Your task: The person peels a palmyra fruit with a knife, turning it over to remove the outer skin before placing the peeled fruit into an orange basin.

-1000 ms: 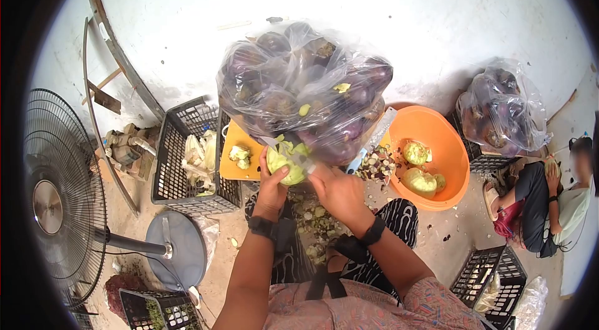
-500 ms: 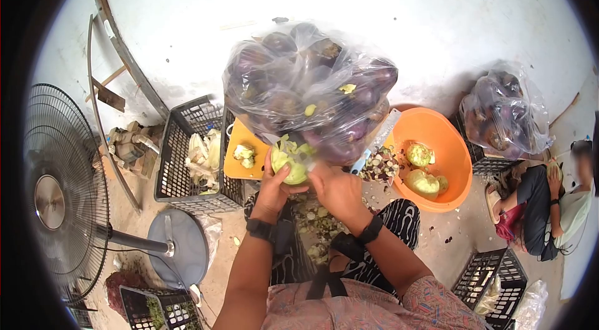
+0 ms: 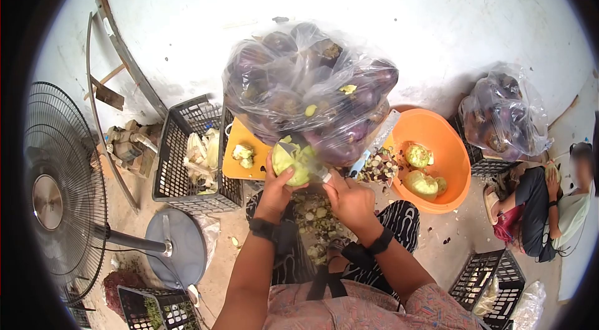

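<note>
Two-handed, holds round pale-green vegetable [image 3: 289,166] (probably firm, weighty, slippery; best cupped from below) in left hand [image 3: 274,191], at near side of clear plastic bag [image 3: 293,90], white-handled knife [image 3: 325,176] in right hand [image 3: 354,206].

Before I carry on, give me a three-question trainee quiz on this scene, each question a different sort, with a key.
1. What does the person's left hand hold?
2. True or false: pale vegetables lie in the orange tub.
3. On which side of the picture does the fan stand? A) right B) middle C) left

Key:
1. A light green vegetable.
2. True.
3. C.
</note>
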A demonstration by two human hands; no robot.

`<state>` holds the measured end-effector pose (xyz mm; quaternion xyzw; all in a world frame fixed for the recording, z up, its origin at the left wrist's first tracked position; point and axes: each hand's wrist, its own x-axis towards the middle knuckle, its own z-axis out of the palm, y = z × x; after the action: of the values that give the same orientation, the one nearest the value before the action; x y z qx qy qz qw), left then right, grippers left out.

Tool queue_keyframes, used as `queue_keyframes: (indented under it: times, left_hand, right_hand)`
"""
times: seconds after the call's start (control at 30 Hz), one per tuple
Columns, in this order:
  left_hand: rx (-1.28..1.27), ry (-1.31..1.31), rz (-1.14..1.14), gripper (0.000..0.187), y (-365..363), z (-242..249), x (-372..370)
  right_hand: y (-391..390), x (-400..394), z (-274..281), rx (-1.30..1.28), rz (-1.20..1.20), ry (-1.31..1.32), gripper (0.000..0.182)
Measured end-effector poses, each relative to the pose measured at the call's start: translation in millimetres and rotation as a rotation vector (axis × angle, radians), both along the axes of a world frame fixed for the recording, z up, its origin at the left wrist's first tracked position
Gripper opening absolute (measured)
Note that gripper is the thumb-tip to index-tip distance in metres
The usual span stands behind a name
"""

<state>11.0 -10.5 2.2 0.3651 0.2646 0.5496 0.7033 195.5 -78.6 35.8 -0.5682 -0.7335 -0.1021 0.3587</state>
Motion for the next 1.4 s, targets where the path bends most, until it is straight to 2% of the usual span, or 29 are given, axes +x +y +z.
queue_keyframes:
  times: [0.23, 0.3, 0.43, 0.6, 0.93, 1.1, 1.23, 1.33, 1.4]
  left_hand:
    - [-0.034, -0.038, 0.007, 0.068, 1, 0, 0]
    - [-0.060, -0.101, -0.002, 0.075, 2, -1, -1]
    - [-0.054, -0.104, -0.003, 0.074, 3, -4, -1]
    - [-0.025, -0.073, 0.028, 0.065, 1, -3, 1]
    - [-0.029, -0.115, -0.013, 0.063, -1, 0, -1]
    - [-0.020, -0.046, 0.090, 0.052, 0, -8, 6]
    - [-0.072, -0.077, 0.134, 0.061, -1, -4, 7]
    - [-0.058, -0.092, 0.106, 0.057, -2, -2, 6]
    - [-0.040, -0.051, 0.106, 0.047, -1, -3, 6]
  right_hand:
    - [6, -7, 8, -0.061, -0.006, 0.000, 0.036]
    - [8, -8, 11, -0.065, -0.004, -0.001, 0.035]
    - [14, -11, 12, -0.064, 0.007, 0.023, 0.034]
    - [15, -15, 23, -0.080, 0.037, 0.058, 0.031]
    - [3, -6, 8, -0.086, 0.023, 0.076, 0.028]
    - [3, -7, 13, -0.079, 0.025, 0.069, 0.026]
    - [2, -7, 11, -0.088, 0.017, 0.065, 0.025]
    - [0, -5, 8, -0.099, 0.023, 0.089, 0.025]
    - [0, -5, 8, -0.102, 0.027, 0.094, 0.025]
